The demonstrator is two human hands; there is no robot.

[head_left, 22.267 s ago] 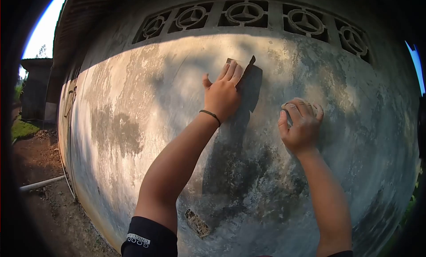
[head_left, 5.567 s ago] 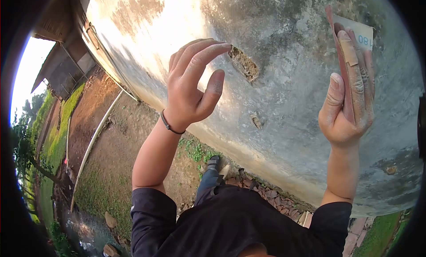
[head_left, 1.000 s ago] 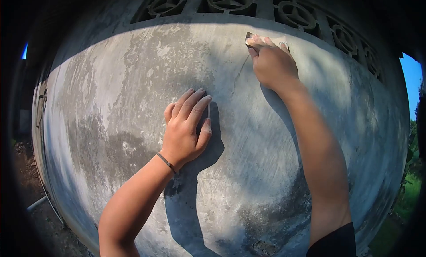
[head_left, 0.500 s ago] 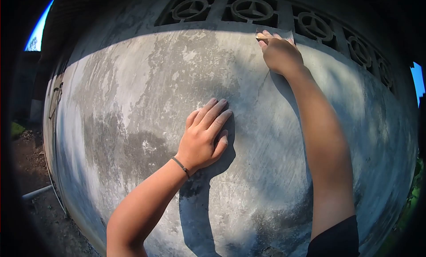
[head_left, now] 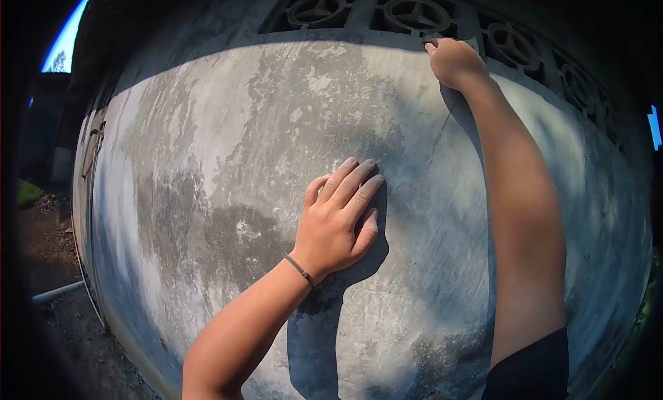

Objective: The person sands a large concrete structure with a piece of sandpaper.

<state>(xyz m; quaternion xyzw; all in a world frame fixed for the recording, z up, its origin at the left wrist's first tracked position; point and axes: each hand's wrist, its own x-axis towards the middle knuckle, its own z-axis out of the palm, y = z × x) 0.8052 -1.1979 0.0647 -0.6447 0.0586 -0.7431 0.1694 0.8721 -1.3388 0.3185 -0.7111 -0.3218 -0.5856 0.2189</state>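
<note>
My left hand [head_left: 337, 224] rests against the grey, patchy wall [head_left: 276, 137] near the middle of the view, its fingers spread a little and holding nothing. A dark band circles that wrist. Higher up and to the right, my right hand [head_left: 457, 61] is at the top of the plastered wall, just below the vent blocks. It grips a thin, dark-edged sheet [head_left: 433, 38], mostly hidden behind the fingers. The sheet's material cannot be made out.
Vent blocks with round, three-spoked patterns [head_left: 417, 14] line the top of the wall. A pipe [head_left: 58, 293] lies low at the left, over bare soil [head_left: 48, 234]. A thin cable runs down the wall's left edge.
My right hand has shifted slightly up on the wall, and less of the sheet shows. My left hand stays at about the same place on the wall while the view has shifted.
</note>
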